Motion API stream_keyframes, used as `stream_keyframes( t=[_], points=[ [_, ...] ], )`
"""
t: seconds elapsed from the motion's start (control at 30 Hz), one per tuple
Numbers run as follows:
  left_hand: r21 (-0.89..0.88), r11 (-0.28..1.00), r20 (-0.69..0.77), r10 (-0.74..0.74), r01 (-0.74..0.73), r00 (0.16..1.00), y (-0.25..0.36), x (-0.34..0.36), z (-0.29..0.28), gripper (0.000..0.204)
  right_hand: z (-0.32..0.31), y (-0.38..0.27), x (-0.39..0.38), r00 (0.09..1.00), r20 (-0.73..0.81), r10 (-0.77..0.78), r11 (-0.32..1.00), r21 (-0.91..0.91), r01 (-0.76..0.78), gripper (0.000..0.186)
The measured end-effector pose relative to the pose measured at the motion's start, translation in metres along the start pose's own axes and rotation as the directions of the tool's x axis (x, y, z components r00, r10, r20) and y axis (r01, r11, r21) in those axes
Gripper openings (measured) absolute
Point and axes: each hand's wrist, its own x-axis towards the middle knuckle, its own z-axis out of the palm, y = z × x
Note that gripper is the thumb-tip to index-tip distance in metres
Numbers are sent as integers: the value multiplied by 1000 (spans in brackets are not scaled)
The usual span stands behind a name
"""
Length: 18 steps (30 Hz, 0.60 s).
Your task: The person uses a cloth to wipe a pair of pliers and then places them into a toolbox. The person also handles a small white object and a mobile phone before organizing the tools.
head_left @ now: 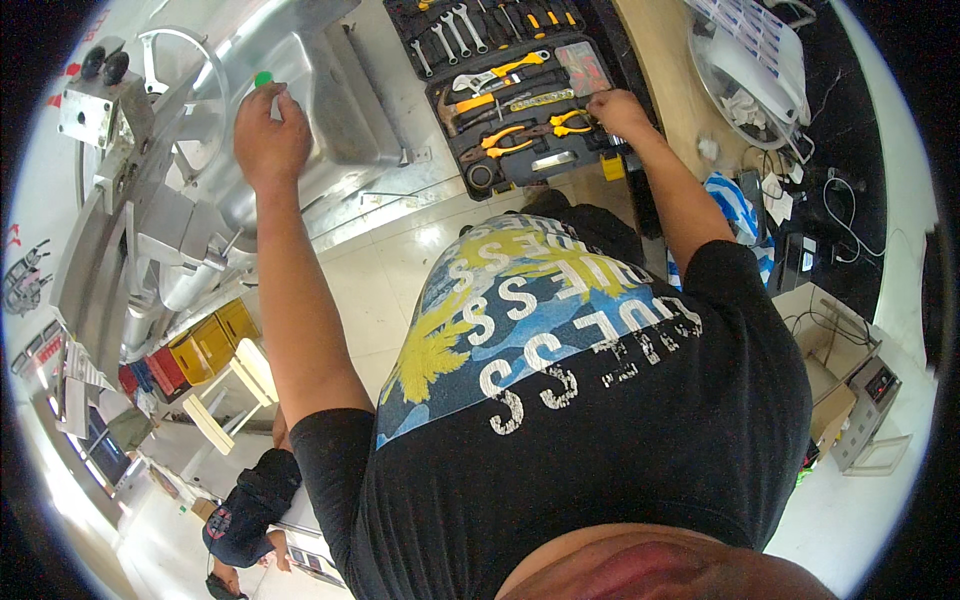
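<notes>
My left hand is over the grey metal machine body, its fingers closed in a pinch at a small green round piece. My right hand rests at the right side of an open black tool case. Its fingers are curled together beside orange-handled pliers and below a clear box of small parts; what they grip, if anything, is hidden. Inside the case lie a claw hammer, an adjustable wrench, a second pair of pliers and a roll of black tape.
Several spanners fill the case's far half. A handwheel and lever knobs stand at the left. On the right are a wooden bench and a cardboard box. Another person works at the lower left, near a pale stool.
</notes>
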Motion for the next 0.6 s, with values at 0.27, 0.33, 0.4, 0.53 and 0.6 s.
stream_keyframes(
  t=[0.27,0.33,0.4,0.53,0.6],
  points=[
    [11,1000,-14,27,-27,1000,-4,1,2,25,16,17,-26,994,-2,105,992,-76,-105,37],
    [1,1000,-7,16,-16,1000,-1,1,1,25,18,17,-31,996,-79,34,995,-91,-41,36],
    [-3,1000,-4,7,-7,1000,-2,-1,1,25,14,11,-35,996,-87,25,999,-17,-27,33],
    [10,1000,4,15,-15,1000,-3,0,0,25,8,-13,-38,996,-24,91,994,-58,-92,32],
    [6,1000,3,13,-13,1000,-2,1,-1,25,7,-15,-36,997,-28,71,994,-84,-74,33]
  ],
)
